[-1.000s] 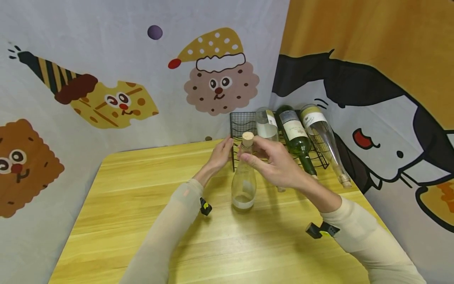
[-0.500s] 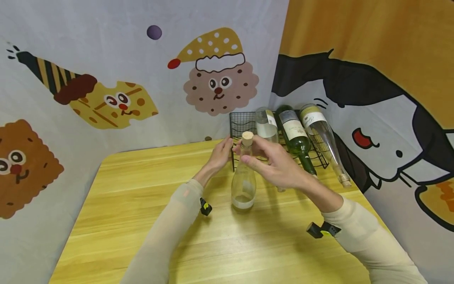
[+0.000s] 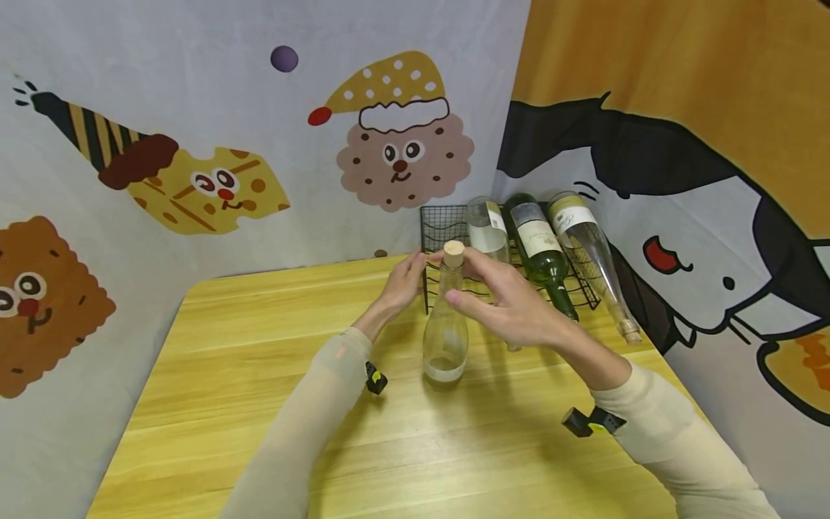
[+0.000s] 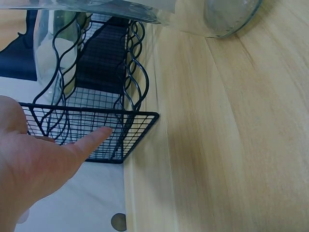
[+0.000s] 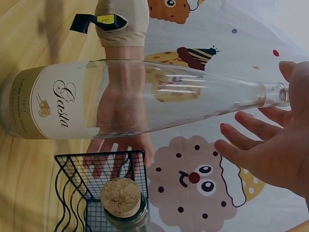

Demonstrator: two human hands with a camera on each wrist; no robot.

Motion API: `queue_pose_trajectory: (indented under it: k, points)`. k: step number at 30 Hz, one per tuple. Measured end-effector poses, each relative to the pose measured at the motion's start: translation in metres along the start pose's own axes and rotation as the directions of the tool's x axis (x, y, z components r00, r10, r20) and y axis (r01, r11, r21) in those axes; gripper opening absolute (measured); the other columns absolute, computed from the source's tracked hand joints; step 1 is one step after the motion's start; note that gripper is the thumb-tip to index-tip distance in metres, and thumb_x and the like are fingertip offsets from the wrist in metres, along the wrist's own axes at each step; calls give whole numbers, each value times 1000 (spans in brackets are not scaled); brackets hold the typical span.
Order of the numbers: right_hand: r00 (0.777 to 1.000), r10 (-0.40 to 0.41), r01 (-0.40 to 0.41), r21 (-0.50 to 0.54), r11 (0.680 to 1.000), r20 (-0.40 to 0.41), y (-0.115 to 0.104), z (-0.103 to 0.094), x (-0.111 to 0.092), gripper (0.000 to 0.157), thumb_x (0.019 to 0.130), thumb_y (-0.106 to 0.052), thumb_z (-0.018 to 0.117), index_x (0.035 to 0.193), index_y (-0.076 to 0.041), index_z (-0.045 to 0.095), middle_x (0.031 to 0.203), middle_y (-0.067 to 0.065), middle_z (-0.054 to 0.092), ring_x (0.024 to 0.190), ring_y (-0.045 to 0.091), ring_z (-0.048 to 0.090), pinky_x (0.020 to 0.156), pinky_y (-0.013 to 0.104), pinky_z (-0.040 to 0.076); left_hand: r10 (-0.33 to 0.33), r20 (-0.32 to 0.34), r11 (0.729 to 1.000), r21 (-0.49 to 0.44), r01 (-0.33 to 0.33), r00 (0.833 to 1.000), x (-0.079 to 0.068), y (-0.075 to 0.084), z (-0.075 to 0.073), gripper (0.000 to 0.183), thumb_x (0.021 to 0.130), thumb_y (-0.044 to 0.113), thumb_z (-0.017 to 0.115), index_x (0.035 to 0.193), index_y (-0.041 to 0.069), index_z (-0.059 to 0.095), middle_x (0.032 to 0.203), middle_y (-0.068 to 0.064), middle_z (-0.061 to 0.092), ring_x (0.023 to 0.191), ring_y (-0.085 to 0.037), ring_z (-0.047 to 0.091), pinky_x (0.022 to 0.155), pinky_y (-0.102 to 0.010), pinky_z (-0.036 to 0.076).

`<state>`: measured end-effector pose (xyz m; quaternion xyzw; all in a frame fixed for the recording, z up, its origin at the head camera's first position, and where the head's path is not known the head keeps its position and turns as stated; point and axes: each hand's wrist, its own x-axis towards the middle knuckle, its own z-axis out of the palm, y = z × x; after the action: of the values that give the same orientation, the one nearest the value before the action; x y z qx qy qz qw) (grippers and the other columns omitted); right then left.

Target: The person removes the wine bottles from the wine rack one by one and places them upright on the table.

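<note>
A clear glass wine bottle (image 3: pixel 445 339) with a cork stopper (image 3: pixel 454 252) stands upright on the wooden table. Its label (image 5: pixel 60 101) reads "Gasta" in the right wrist view. Around its neck, my right hand (image 3: pixel 509 299) lies with fingers extended behind and thumb in front, not curled onto the glass. In the right wrist view the palm hides the cork. My left hand (image 3: pixel 402 281) rests with straight fingers at the left end of a black wire rack (image 4: pixel 96 111), its thumb over the mesh.
The rack holds a clear bottle (image 3: pixel 488 234), a green wine bottle (image 3: pixel 541 245) and another clear bottle (image 3: pixel 593 245), necks toward me. The wooden table (image 3: pixel 259 346) meets a printed cloth backdrop (image 3: pixel 227 43) right behind the rack.
My right hand's fingers have uncurled from the bottle neck and the thumb has shifted slightly right. The bottle and my left hand have stayed put.
</note>
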<state>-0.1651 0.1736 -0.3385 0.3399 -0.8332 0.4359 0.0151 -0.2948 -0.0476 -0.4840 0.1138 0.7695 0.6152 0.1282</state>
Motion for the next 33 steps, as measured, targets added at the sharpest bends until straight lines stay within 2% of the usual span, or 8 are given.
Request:
queue_pose_trajectory:
  k: [7, 13, 17, 21, 25, 30, 32, 33]
  points:
    - [998, -50, 50, -9, 999, 23, 1, -3, 0, 66, 113, -23, 67, 174, -16, 43, 177, 9, 51, 154, 37, 61, 129, 65, 50, 6, -16, 1000, 22, -6, 1000, 0, -1, -1, 76, 122, 59, 30, 183, 15, 16, 189, -14, 25, 174, -38, 32, 127, -60, 53]
    - [999, -6, 8, -68, 998, 35, 1, -10, -6, 73, 114, -37, 66, 177, -15, 37, 177, 16, 49, 155, 44, 59, 128, 73, 47, 5, -7, 1000, 17, -5, 1000, -1, -1, -2, 75, 122, 59, 29, 183, 17, 16, 189, -13, 26, 173, -37, 34, 126, -60, 55]
    - [999, 27, -23, -104, 994, 33, 2, -14, -11, 76, 113, -39, 65, 178, -13, 35, 180, 20, 44, 159, 46, 53, 131, 73, 42, 8, -6, 1000, 26, -7, 1000, -2, -1, -3, 75, 122, 60, 28, 183, 17, 17, 189, -13, 27, 172, -38, 35, 126, -59, 55]
    - [999, 36, -33, -117, 993, 24, 4, -19, -16, 77, 112, -32, 67, 179, -15, 33, 182, 17, 40, 164, 45, 47, 133, 73, 39, 2, -3, 1000, 31, -1, 1000, -2, -1, -2, 75, 122, 60, 28, 183, 18, 17, 189, -12, 26, 172, -38, 35, 127, -59, 54]
    - [1000, 5, -4, -117, 993, 7, 6, -23, -22, 76, 110, -25, 67, 179, -21, 35, 183, 9, 41, 165, 41, 46, 133, 72, 40, 0, -4, 1000, 27, 0, 1000, -1, -1, -2, 75, 122, 60, 28, 183, 19, 17, 189, -11, 26, 172, -37, 35, 127, -58, 54]
    - [1000, -16, 14, -120, 993, -17, 10, -31, -30, 74, 110, -21, 65, 178, -22, 37, 184, 5, 40, 167, 38, 44, 134, 72, 38, 0, -1, 1000, 23, 0, 1000, -1, -1, -2, 75, 122, 62, 28, 184, 21, 17, 190, -9, 26, 173, -36, 35, 128, -58, 53]
    - [1000, -7, 3, -125, 992, -29, 10, -34, -33, 72, 111, -19, 64, 178, -24, 37, 184, 4, 40, 168, 36, 43, 134, 69, 38, 1, 1, 1000, 22, -1, 1000, -1, -1, -2, 75, 122, 62, 28, 184, 22, 17, 190, -9, 25, 172, -36, 36, 128, -58, 53]
    - [999, 0, -5, -132, 991, -38, 11, -36, -35, 71, 112, -18, 64, 178, -24, 37, 184, 3, 39, 168, 35, 42, 136, 63, 38, 1, 2, 1000, 22, -1, 1000, -1, -1, -2, 75, 122, 62, 28, 184, 22, 17, 190, -9, 25, 172, -37, 36, 127, -58, 54]
